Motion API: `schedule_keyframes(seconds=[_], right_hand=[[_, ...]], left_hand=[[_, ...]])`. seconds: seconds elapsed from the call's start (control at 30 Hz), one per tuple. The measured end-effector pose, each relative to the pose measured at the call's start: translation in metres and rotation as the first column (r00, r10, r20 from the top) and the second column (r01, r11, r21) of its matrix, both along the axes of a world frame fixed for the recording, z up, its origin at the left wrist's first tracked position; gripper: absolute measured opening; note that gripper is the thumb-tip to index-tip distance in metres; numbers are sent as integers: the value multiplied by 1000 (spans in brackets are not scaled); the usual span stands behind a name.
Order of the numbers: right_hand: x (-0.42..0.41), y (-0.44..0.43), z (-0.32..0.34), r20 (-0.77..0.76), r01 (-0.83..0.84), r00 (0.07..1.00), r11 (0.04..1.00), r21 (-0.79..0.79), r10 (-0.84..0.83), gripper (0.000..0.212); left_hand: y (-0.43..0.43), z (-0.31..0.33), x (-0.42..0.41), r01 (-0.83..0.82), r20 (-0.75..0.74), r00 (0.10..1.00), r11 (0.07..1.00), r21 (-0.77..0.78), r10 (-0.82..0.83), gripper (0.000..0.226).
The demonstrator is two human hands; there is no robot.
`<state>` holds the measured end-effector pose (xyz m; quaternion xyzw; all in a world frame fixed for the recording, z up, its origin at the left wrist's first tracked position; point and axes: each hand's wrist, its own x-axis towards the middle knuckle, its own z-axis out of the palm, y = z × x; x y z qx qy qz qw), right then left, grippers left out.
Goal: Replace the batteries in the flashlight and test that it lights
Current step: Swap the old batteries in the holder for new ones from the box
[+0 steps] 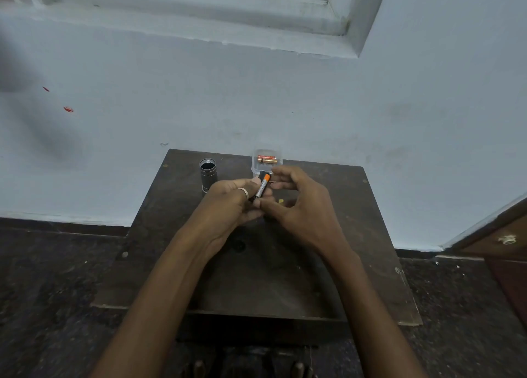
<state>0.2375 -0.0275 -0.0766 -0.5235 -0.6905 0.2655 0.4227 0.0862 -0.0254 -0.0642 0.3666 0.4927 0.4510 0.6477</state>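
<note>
The dark flashlight body (pixel 208 176) stands upright with its open end up at the far left of the small dark table (pixel 356 249). My left hand (pixel 228 203), a ring on one finger, holds a black and orange battery (pixel 263 188) together with a dark holder that is mostly hidden. My right hand (pixel 296 203) pinches the battery's lower end with its thumb, while its other fingers curl above. A clear plastic box (pixel 266 162) behind my hands holds an orange battery (pixel 267 159).
The table stands against a pale blue wall (pixel 285 98), with dark speckled floor on both sides. A brown wooden door or cabinet (pixel 507 252) is at the right. A small yellow thing (pixel 281 201) shows between my right hand's fingers.
</note>
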Motion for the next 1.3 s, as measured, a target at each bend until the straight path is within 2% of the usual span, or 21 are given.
schedule_keyframes(seconds=[0.1,0.2,0.37,0.53,0.83,1.03,1.13,1.3], right_hand=[[-1,-1,1,-22,-9,1000,1000,20,10,48],[-3,-1,-1,21,-1,1000,998,66,0,39],[-2,1,-5,89,-13,996,997,77,6,42],[-2,2,-6,79,-9,997,997,72,3,48],[0,4,-7,74,1,997,1000,26,-3,45],[-4,4,-7,60,34,997,995,90,-39,46],[-4,3,-2,4,26,1000,998,54,-26,39],[-8,2,3,-232,60,970,998,-34,-67,17]], left_hand=[[1,0,-1,0,16,1000,1000,-7,0,26],[1,-1,-2,4,3,1000,1000,-4,-4,27],[2,-2,0,-3,-27,1000,1000,-1,3,26],[2,-3,-1,18,-41,999,1000,6,-18,27],[3,-7,-2,35,-85,996,999,12,-34,21],[3,-6,0,-12,-67,998,1000,18,13,23],[3,-6,1,-32,-39,999,999,8,32,21],[3,-6,2,1,-4,1000,1000,31,-1,23]])
